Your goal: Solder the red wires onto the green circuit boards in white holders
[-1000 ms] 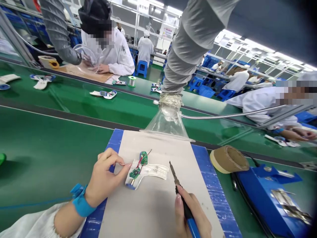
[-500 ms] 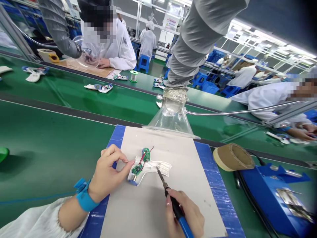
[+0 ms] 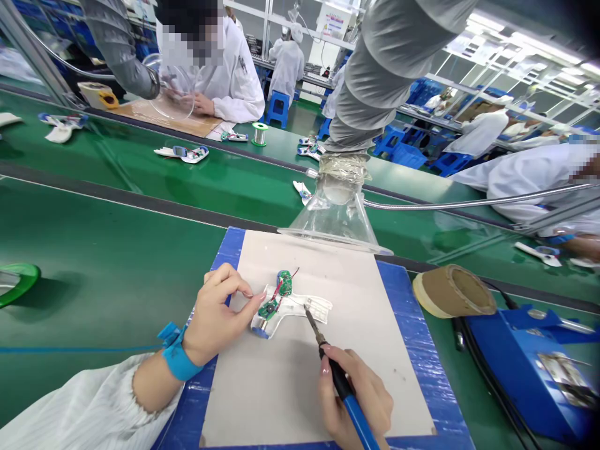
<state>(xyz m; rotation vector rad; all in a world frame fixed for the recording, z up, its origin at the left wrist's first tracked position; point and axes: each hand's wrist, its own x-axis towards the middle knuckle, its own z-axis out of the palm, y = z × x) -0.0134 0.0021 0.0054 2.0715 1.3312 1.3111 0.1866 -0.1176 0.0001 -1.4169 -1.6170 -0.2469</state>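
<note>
A white plastic housing half (image 3: 290,305), shaped like a handheld thermometer, lies on the pale board (image 3: 267,394). Inside it are two small green circuit boards (image 3: 284,283) joined by red wires, plus a silver metal cylinder (image 3: 262,325) at the lower left end. My right hand (image 3: 359,394) grips a soldering iron (image 3: 342,381) with a black and blue handle. Its tip touches or nearly touches the housing's right arm. My left hand (image 3: 222,315), wearing a blue wrist strap (image 3: 180,357), has thumb and forefinger pinched at the housing's left edge; what lies between them is too small to tell.
A clear fume hood (image 3: 335,222) on a grey duct hangs behind the board. To the right are a cardboard tape roll (image 3: 454,290) and a blue iron stand (image 3: 529,362). A green spool (image 3: 19,281) stands left. More housings (image 3: 182,153) lie on the green belt; co-workers sit beyond.
The view has shifted slightly, so more of the green spool shows at left. Both hands keep their places at the housing, the iron's tip still on its right arm.
</note>
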